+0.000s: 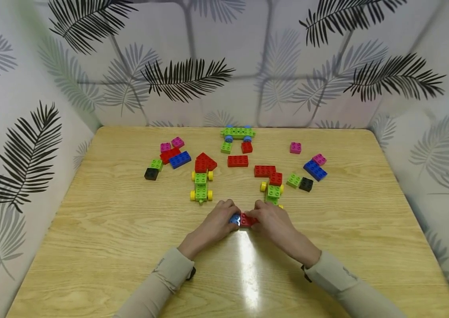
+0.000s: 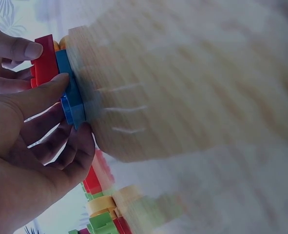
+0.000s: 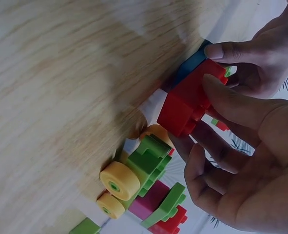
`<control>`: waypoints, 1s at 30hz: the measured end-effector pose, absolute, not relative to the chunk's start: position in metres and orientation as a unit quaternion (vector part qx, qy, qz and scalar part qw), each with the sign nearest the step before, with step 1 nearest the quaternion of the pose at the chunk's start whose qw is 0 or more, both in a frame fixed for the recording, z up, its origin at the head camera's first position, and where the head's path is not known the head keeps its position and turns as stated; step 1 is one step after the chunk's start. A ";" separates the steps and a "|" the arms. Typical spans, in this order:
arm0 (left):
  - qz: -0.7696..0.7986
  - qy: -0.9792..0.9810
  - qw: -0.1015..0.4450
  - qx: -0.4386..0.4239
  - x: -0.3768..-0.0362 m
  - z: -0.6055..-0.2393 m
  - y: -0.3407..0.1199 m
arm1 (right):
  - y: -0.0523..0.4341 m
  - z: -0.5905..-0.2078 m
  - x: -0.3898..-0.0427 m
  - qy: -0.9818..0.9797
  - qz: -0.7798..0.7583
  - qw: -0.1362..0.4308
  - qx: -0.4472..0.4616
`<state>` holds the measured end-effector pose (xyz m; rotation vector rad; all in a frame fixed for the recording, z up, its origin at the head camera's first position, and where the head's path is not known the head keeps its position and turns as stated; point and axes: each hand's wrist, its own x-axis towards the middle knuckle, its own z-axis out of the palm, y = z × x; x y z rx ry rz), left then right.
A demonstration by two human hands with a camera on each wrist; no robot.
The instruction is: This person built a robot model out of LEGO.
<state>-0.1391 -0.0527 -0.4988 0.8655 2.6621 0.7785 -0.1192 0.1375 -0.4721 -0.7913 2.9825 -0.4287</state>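
Joining two bricks at the near middle of the bench (image 1: 101, 247): your left hand (image 1: 216, 223) pinches the blue brick (image 1: 235, 218), thumb on one face and fingers curled behind it, as the left wrist view shows. Your right hand (image 1: 273, 223) has its grip clamped on the red brick (image 1: 248, 220), thumb along the top and a fingertip at its far edge. The two bricks touch, face to face, low over the wood or resting on it; I cannot tell which.

Step in hand, by my reading: seating the red brick against the blue one. Whether the studs are fully home is hidden by your fingers. The next move would call for squaring the edges and pressing evenly from both sides.

Just beyond your right hand stands a green car with yellow wheels (image 1: 273, 191); a second wheeled green car (image 1: 201, 189) stands beyond your left. Loose red, pink, blue, green and black bricks lie farther back.
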 end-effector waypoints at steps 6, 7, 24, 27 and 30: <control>0.261 0.912 0.125 0.290 -0.138 -0.500 -0.052 | 0.136 -0.470 -0.118 0.958 -0.124 0.009 -0.259; 0.262 0.912 0.125 0.290 -0.138 -0.500 -0.052 | 0.136 -0.470 -0.119 0.958 -0.125 0.014 -0.258; 0.266 0.909 0.107 0.301 -0.138 -0.501 -0.052 | 0.137 -0.474 -0.121 0.953 -0.194 0.037 -0.230; 0.266 0.908 0.109 0.304 -0.137 -0.502 -0.053 | 0.136 -0.476 -0.120 0.953 -0.202 0.035 -0.224; 0.268 0.906 0.116 0.308 -0.137 -0.502 -0.054 | 0.136 -0.477 -0.120 0.953 -0.204 0.040 -0.219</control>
